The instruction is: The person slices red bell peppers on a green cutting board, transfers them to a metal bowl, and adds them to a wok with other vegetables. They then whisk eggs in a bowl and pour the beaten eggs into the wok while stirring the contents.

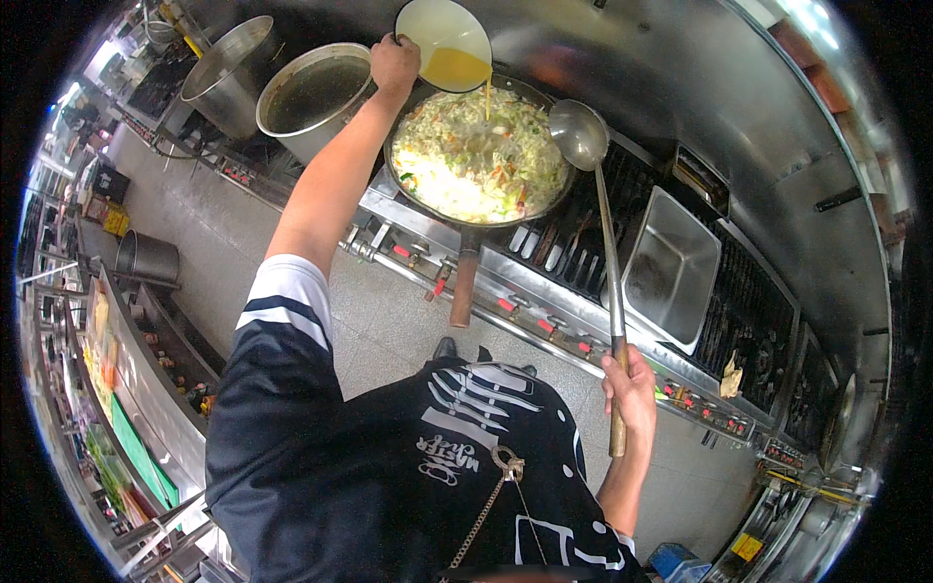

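Observation:
My left hand [396, 66] grips the edge of a pale round bowl [437, 24], tipped over the far side of a wide pan [457, 222]. A thin stream of yellow liquid [455, 70] runs from the bowl's lip into the pan. Chopped pale vegetables [476, 160] with orange and green bits fill the pan, whose wooden handle [466, 287] points toward me. My right hand [632, 389] is closed round the lower handle of a long metal ladle [579, 136]. The ladle's head is at the pan's right rim; whether they touch I cannot tell.
Left of the pan stand a big pot [316, 92] of dark liquid and a taller metal pot [230, 73]. To the right, a deep steel tray [673, 272] sits on the stove. Red-handled gas valves [549, 325] line its front. A prep counter [146, 428] is at far left.

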{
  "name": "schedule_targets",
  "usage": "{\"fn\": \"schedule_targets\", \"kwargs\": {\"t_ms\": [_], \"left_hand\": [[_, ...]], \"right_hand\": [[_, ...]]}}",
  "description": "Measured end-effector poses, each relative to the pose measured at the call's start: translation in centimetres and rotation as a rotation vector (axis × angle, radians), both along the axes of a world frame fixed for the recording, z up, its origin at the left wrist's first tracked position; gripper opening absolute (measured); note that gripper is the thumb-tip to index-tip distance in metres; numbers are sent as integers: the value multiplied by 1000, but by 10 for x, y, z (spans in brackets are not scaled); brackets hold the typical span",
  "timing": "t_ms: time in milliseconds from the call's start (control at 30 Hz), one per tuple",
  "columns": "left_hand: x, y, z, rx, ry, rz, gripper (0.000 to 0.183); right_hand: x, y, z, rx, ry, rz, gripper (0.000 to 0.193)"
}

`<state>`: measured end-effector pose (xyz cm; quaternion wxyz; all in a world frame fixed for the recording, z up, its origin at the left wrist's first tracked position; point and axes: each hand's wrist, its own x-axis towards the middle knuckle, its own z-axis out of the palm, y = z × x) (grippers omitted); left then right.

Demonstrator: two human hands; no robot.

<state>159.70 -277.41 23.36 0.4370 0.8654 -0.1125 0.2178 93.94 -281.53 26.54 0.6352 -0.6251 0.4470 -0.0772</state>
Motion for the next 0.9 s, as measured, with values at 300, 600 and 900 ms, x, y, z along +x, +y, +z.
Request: {"fn": "schedule_targets", "kwargs": {"t_ms": [300, 600, 900], "left_hand": [[-10, 76, -14, -515, 648, -158, 40], [-28, 104, -9, -638, 783, -267, 45], [-30, 103, -3, -608, 764, -287, 51]], "right_hand": [[70, -11, -25, -200, 166, 189, 19], [156, -13, -57, -497, 254, 409, 38], [172, -1, -35, 919, -271, 152, 29]]}}
